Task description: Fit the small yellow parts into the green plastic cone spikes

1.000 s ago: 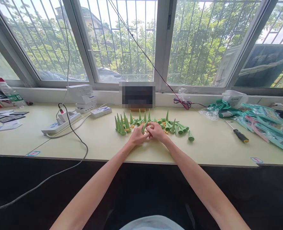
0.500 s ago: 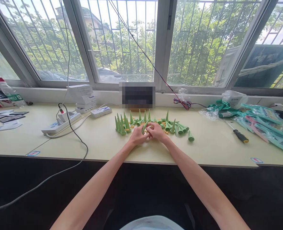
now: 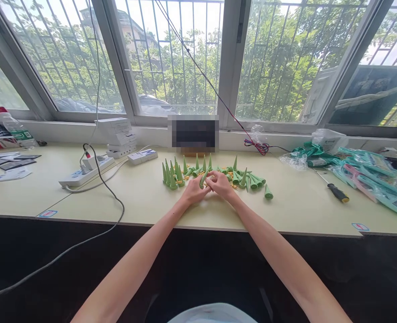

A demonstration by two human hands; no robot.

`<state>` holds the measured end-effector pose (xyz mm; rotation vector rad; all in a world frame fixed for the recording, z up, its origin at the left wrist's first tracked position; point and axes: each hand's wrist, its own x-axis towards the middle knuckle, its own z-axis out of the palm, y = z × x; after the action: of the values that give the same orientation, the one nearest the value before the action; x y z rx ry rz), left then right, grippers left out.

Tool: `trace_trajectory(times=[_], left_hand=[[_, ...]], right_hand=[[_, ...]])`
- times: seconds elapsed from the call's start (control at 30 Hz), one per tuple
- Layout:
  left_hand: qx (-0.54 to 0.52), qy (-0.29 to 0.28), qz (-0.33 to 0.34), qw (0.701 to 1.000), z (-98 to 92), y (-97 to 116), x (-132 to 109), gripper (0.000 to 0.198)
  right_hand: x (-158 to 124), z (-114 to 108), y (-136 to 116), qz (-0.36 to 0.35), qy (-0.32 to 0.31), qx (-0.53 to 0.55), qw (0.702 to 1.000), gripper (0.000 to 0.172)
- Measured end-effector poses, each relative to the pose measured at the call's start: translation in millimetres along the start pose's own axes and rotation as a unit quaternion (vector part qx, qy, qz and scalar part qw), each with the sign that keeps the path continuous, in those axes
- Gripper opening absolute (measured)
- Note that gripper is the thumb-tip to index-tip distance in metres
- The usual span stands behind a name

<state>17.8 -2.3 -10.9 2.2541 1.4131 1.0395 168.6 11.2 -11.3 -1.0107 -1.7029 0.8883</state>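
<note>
My left hand (image 3: 195, 190) is closed around a green cone (image 3: 204, 177), which tilts with its tip up and to the right. Pressed close against it, my right hand (image 3: 220, 184) has its thumb and fingers pinched at the cone; whether it grips the cone or some small part there is hidden. Several green cones (image 3: 173, 178) stand upright to the left of my hands. More green cones (image 3: 255, 179) lie on their sides to the right, and one cone (image 3: 268, 193) lies apart. Small yellow-orange pieces (image 3: 186, 177) are scattered among the cones.
A white power strip (image 3: 71, 179) with a dark cable lies on the table (image 3: 118, 206) at left, near stacked white boxes (image 3: 116, 137). At right are a screwdriver (image 3: 338, 192) and teal plastic packages (image 3: 366, 172). A blurred dark object (image 3: 194, 133) stands by the window.
Both hands stay together around the green cone with almost no movement. The whole view has shifted very slightly.
</note>
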Motion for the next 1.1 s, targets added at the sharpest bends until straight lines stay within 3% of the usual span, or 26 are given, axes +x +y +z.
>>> trace_trajectory(times=[0.4,0.73,1.1], left_hand=[[-0.009,-0.002,-0.004,1.000,0.3,3.6,-1.5,0.025],[0.005,-0.005,-0.003,1.000,1.7,2.8,-1.4,0.017],[0.028,-0.003,0.005,1.000,2.6,2.0,-2.3,0.019]], right_hand=[[-0.9,0.7,-3.1,0.009,0.002,0.008,1.000,0.008],[1.0,0.9,-0.9,0.033,-0.012,0.029,0.999,0.012],[2.5,0.3,1.2,0.031,-0.023,0.035,0.999,0.008]])
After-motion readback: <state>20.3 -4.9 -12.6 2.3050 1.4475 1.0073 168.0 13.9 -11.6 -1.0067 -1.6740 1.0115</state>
